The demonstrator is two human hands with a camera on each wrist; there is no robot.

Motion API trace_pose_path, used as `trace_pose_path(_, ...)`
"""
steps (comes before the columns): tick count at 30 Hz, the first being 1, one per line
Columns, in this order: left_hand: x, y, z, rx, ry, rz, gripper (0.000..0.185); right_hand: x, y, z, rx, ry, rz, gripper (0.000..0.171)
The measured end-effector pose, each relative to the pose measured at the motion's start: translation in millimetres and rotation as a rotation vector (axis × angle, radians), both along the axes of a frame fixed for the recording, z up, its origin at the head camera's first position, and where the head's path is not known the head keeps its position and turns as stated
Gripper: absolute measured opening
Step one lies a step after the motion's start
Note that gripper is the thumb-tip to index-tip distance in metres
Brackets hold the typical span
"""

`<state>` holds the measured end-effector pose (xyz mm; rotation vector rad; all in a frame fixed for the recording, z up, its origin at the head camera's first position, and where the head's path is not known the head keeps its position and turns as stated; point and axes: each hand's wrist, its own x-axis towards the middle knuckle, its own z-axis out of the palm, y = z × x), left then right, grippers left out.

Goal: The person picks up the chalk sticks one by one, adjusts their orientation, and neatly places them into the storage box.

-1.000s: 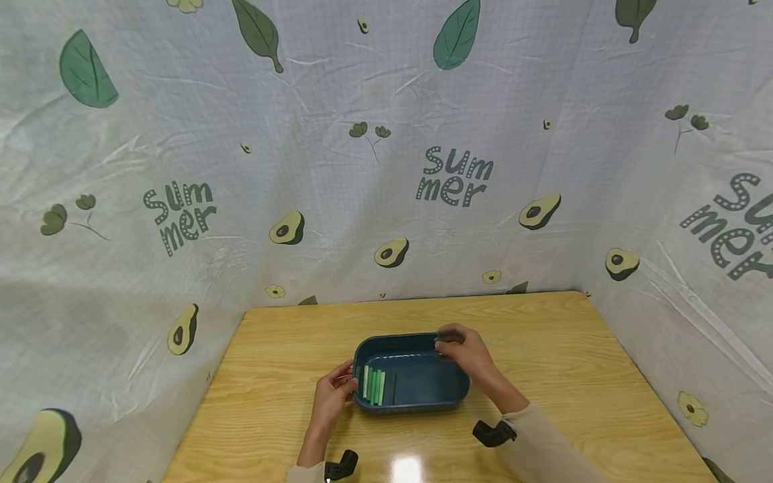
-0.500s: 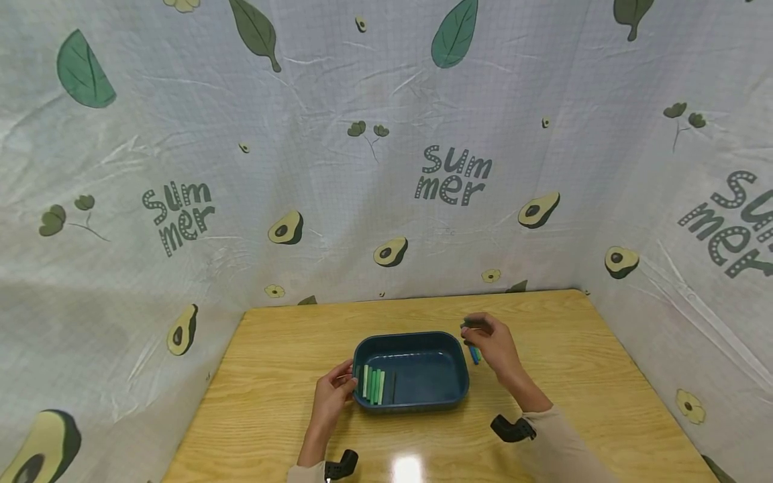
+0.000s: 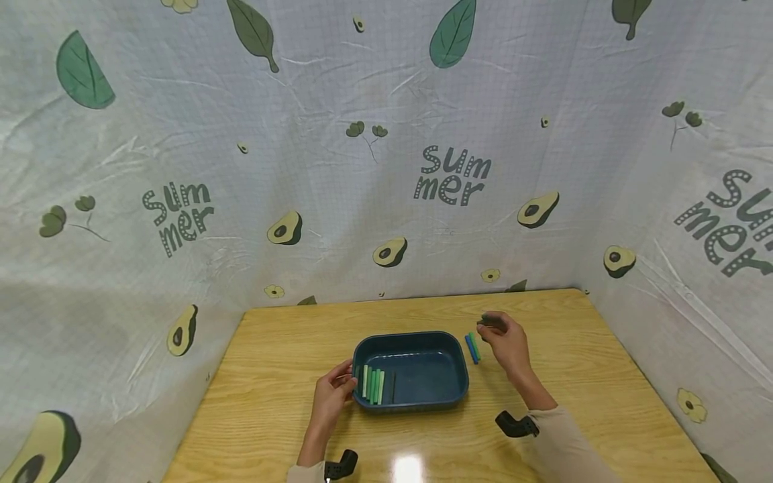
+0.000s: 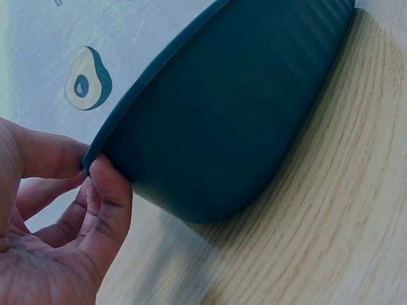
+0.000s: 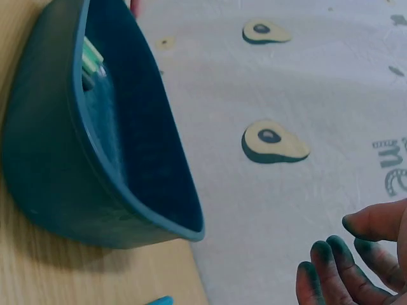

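Holding a short dark stick in my right hand [image 3: 506, 335], I pinch it at the fingertips above the bare wood, just right of two chalk-like sticks, one blue and one green [image 3: 472, 348], that lie side by side on the light wooden table [image 3: 580, 376]. My right fingertips [image 5: 327, 254] are smeared dark green in the wrist view, but that view does not show the grip itself. My left hand [image 3: 333, 396] pinches the left rim of the dark teal plastic oval tray [image 3: 417, 402], thumb over the edge and fingers against the outer wall. Inside the tray, near that rim, a row of pale and mid-green sticks plus a dark one [image 3: 376, 386] lie with their long axes running away from me. The two sticks on the table point the same way, just off the tray's right end, and my right hand is much the nearer to them. A second ago my right hand was over the tray's far right corner; since then it has swung right, clear of the rim, baring the pair, while my left hand has not shifted.
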<state>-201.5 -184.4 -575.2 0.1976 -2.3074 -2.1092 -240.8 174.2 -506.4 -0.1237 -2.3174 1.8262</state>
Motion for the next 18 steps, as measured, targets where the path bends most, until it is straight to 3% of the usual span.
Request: trace_pose_path(18,3.0,1,4.5,0.008,-0.018,-0.011,0.045,-12.2,-3,-40.5,0.036,-0.016,-0.222,0.035)
